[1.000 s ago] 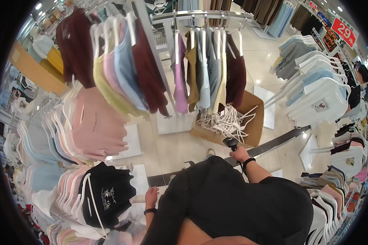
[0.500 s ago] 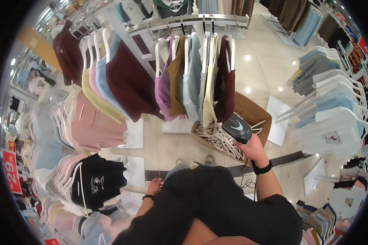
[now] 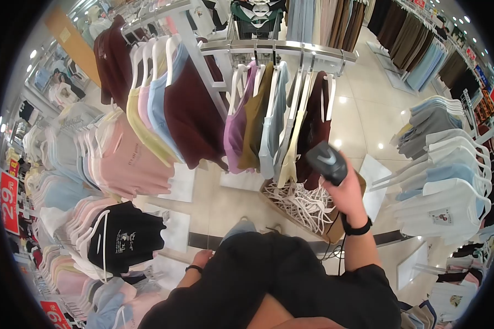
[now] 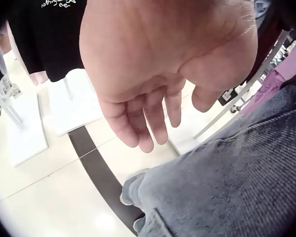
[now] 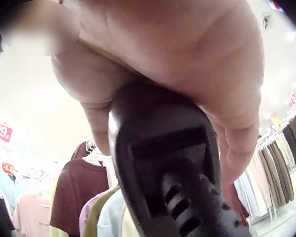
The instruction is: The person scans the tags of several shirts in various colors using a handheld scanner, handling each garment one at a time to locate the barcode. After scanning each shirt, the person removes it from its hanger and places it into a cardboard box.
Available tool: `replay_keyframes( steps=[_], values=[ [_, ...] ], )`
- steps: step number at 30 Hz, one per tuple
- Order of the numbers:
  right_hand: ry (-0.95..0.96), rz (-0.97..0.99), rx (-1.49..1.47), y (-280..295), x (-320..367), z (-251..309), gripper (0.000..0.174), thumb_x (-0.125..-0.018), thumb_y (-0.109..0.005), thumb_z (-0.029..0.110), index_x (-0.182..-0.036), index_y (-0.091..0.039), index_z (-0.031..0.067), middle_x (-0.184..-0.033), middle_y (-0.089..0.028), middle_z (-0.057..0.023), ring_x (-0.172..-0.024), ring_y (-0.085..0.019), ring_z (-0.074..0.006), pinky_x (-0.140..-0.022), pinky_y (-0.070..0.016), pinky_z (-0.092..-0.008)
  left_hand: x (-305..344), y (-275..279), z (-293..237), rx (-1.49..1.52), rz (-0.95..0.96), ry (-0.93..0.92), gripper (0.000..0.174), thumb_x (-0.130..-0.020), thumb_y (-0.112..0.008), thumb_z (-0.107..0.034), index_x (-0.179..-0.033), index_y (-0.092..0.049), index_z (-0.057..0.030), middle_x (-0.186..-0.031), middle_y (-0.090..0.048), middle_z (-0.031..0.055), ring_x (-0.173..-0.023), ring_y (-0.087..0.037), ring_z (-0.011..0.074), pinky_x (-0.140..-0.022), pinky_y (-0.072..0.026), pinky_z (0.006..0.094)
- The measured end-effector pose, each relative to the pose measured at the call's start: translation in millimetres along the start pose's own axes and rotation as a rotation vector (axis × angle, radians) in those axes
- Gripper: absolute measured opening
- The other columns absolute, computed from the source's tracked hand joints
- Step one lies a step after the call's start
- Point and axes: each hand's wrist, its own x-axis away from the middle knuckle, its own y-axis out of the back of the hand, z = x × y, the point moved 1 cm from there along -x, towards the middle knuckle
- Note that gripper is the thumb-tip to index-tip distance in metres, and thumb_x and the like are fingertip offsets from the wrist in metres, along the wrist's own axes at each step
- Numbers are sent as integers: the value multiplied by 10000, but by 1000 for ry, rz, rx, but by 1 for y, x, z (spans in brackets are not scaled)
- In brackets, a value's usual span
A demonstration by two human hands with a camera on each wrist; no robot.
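My right hand (image 3: 350, 197) grips a black handheld barcode scanner (image 3: 327, 163), raised in front of the clothes rack. Fingers and thumb wrap its handle, and in the right wrist view the base of the scanner (image 5: 170, 143) fills the middle, with its ribbed cord sleeve pointing down. In the head view the scanner overlaps the lower part of a maroon top (image 3: 313, 126), last in a row of hanging tops. Down beside my jeans (image 4: 227, 173), the left hand (image 4: 167, 54) hangs with loosely bent fingers and holds nothing.
Below the rack, a cardboard box (image 3: 335, 234) holds a heap of white hangers (image 3: 299, 205). Racks of tops stand on both sides, including a black shirt (image 3: 127, 238) at left and a white shirt (image 3: 433, 208) at right. The scanner's cord (image 3: 339, 255) hangs near my right forearm.
The right hand has lifted the scanner forward and up from over the hanger box to the maroon top. The left hand stays low at my side. The head view has shifted.
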Motion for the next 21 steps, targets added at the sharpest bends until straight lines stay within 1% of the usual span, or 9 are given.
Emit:
replay_keyframes(
  steps=[3, 6, 8, 10, 12, 13, 16, 19, 21],
  values=[
    [27, -98, 54, 19, -27, 26, 602, -802, -796, 65, -1339, -530, 5, -1208, -665, -135, -1114, -639, -238, -968, -491, -348, -21, 9, -7, 264, -9, 151, 402, -1000, -568, -333, -1074, -695, 41, -981, -750, 129, -936, -702, 262, -827, -533, 371],
    [45, -258, 188, 46, -52, 40, 440, -827, -787, 131, -1211, -620, -2, -1035, -716, -115, -953, -684, -227, -851, -518, -334, -34, 22, -18, 316, -39, 192, 406, -999, -575, -338, -1084, -701, 39, -976, -750, 138, -928, -707, 260, -829, -534, 370],
    [-190, -340, 367, 64, -57, 82, 381, -842, -779, 199, -1138, -653, -6, -861, -722, -90, -745, -681, -192, -712, -528, -331, -44, 35, -14, 291, 1, 150, 423, -1010, -560, -352, -1094, -707, 36, -988, -752, 134, -923, -709, 251, -835, -532, 371],
    [-59, -355, 113, 84, -74, 69, 377, -854, -773, 267, -1080, -669, -15, -758, -687, -54, -608, -618, -139, -601, -503, -324, -53, 48, 0, 204, 27, 44, 442, -1017, -548, -372, -1100, -712, 30, -998, -754, 135, -923, -708, 247, -843, -530, 371],
    [-90, -382, 74, 88, -78, 85, 354, -885, -745, 265, -1080, -661, -18, -713, -628, -28, -585, -560, -111, -597, -490, -309, -53, 61, 16, 57, 57, -127, 463, -1022, -538, -397, -1100, -716, 23, -1006, -754, 138, -928, -707, 246, -853, -526, 372],
    [-54, -360, -18, 85, -78, 92, 342, -903, -728, 260, -1087, -651, -18, -700, -596, -17, -579, -541, -108, -609, -488, -300, -63, 59, 24, 73, 141, 33, 477, -1027, -523, -417, -1079, -720, 14, -1012, -749, 156, -950, -705, 261, -863, -520, 379],
    [-41, -284, -253, 70, -70, 106, 329, -936, -692, 232, -1140, -626, -17, -715, -559, 3, -599, -512, -93, -654, -482, -278, -89, 64, 80, -65, 143, -147, 460, -1028, -528, -407, -1078, -705, 14, -987, -742, 147, -923, -695, 262, -846, -521, 387],
    [-37, -231, -318, 55, -60, 108, 428, -985, -647, 224, -1310, -566, -42, -801, -561, -5, -684, -536, -99, -733, -494, -289, -100, 87, 78, -227, 270, -236, 435, -1027, -536, -392, -1105, -694, 6, -1004, -739, 134, -910, -690, 250, -833, -523, 377],
    [-98, -287, -435, 39, -52, 113, 217, -961, -649, 140, -1113, -635, -15, -807, -637, -46, -670, -625, -143, -705, -555, -313, -107, 105, 66, -293, 323, -310, 421, -1025, -541, -381, -1123, -687, 1, -1015, -737, 126, -902, -687, 241, -825, -524, 371]
  ],
)
